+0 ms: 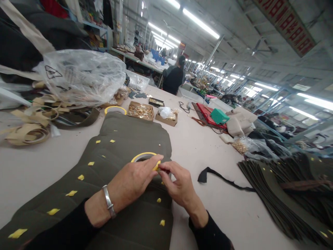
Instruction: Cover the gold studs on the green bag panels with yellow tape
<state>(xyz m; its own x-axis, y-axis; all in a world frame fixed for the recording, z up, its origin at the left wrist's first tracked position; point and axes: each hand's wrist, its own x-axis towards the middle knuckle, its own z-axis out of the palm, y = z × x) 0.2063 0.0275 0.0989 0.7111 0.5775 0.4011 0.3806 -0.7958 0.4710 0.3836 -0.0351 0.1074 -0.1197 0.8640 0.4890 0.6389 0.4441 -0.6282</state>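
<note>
1. While your half-curled left hand [135, 176] grips the yellow tape roll [146, 153] over the olive panels [130, 133], your right hand [180, 182] seemingly pinches its tape end.
2. Loosen that pinch, tape could stick askew.

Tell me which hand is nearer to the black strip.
Right. The right hand is to the left of the black strip, apart from it; the left hand is farther left, beyond the right hand.
</note>
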